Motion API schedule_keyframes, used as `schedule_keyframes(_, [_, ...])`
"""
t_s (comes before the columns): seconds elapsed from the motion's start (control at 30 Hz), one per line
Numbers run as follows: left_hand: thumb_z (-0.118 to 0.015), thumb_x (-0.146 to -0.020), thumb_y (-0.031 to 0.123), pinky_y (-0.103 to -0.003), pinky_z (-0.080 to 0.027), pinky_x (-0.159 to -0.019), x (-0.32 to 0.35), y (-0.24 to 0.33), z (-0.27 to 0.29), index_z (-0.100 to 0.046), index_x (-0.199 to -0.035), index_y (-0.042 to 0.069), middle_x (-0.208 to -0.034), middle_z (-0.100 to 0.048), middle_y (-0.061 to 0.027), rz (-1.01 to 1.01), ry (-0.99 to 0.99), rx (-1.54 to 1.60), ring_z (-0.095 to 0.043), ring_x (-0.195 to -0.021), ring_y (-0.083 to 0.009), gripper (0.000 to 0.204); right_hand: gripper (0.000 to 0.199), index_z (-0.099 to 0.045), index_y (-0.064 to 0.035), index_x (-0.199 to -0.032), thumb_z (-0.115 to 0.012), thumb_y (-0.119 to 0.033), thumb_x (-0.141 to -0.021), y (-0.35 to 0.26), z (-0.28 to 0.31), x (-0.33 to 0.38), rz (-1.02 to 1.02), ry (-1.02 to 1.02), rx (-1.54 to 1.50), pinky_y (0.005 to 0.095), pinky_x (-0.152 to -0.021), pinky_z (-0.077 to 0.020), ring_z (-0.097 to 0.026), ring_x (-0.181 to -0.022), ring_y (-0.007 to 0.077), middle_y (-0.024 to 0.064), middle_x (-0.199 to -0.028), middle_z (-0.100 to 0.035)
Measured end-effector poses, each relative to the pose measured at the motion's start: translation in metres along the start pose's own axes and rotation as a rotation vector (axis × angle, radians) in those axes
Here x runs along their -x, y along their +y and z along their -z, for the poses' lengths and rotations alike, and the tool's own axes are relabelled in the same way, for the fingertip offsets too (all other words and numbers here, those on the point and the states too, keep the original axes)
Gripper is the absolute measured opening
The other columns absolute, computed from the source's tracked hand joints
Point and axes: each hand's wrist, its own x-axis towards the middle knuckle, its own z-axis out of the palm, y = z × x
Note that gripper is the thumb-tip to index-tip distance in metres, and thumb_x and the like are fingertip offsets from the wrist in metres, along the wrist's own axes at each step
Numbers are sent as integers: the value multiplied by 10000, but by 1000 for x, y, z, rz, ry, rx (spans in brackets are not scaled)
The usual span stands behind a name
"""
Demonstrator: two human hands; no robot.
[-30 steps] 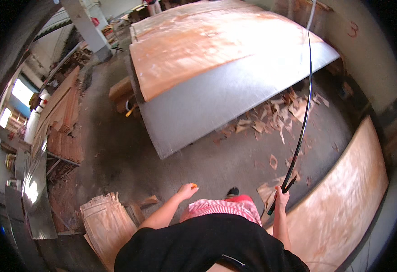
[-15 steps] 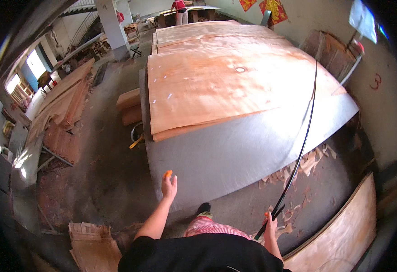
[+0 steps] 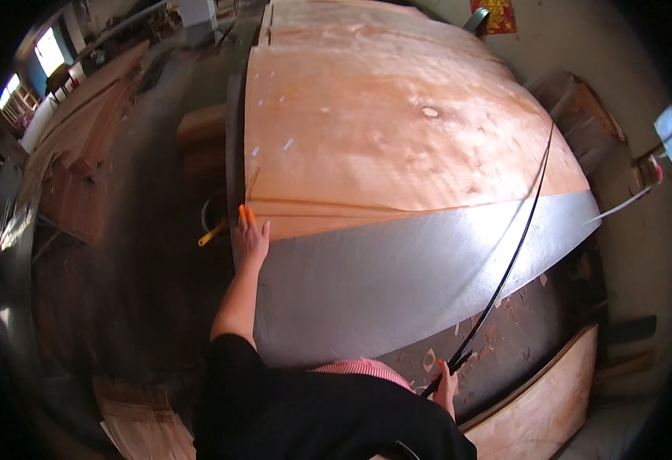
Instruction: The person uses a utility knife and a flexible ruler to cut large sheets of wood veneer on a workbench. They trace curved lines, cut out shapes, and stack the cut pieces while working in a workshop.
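My left hand (image 3: 252, 241), with orange covers on its fingertips, reaches to the near left corner of a stack of wood veneer sheets (image 3: 351, 146). Its fingers are stretched out and the thumb stands apart; whether they touch the top sheet is hard to tell. Under the veneer lies a smooth grey metal-looking sheet (image 3: 336, 291), bare along its near side. Low on the right, my right hand (image 3: 446, 383) is closed around a long thin black rod (image 3: 497, 295). The rod bends up over the grey sheet, and its tip lies over the veneer's right part.
A curved wood sheet (image 3: 543, 391) leans at the lower right, near veneer scraps on the floor. More veneer pieces (image 3: 148, 422) lie at lower left. Long wood stacks (image 3: 90, 146) run along the left. A yellow handle (image 3: 210, 234) sticks out beside the table's left edge.
My left hand has moved forward from the near floor side to the veneer's corner. The view has tipped downward and closer. The right hand still grips the black rod.
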Motion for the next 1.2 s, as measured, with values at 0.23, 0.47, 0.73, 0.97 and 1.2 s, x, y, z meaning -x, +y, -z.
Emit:
schedule_keyframes(0.23, [-451,-799,419,-444,-202,-974,-6,11,-27,-354,-1212,33,-1300,-274,-158,-28,-96,-262,-284,-1189,-281,573,183,-469,-79,-723,-619,-183,-725,-22,-20,0,-9,32,-3,227,-405,-321,-409,-433,98,-8,-524,-397])
schedule_keyframes(0.47, [-553,-758,301,-371,-344,-877,-55,4,-7,-386,-1171,28,-1159,-413,-180,103,144,12,-421,-1043,-318,523,140,-489,-64,-757,-603,-145,-744,-26,-21,-5,-28,12,17,219,-410,-324,-417,-434,93,-6,-528,-404])
schedule_keyframes(0.73, [-634,-678,181,-435,-255,-956,-150,9,-5,-373,-1219,122,-1276,-328,-101,-119,55,-302,-311,-1177,-259,603,127,-517,-49,-796,-600,-136,-754,-33,-22,-6,-15,-14,101,216,-416,-315,-410,-436,83,-13,-529,-414])
schedule_keyframes(0.97, [-527,-704,98,-372,-347,-895,-176,-8,-3,-607,-823,64,-976,-581,-54,-554,222,-107,-477,-1026,-202,147,144,-555,-7,-849,-564,-133,-780,-33,-28,-1,-14,35,80,209,-440,-329,-430,-462,96,6,-547,-451])
schedule_keyframes(1.2, [-520,-719,79,-282,-467,-723,-177,27,72,-602,-824,65,-909,-602,-50,-735,349,-139,-573,-855,-177,134,114,-544,-37,-832,-554,-143,-791,-30,-24,-1,-8,22,47,217,-421,-335,-431,-450,97,7,-543,-444])
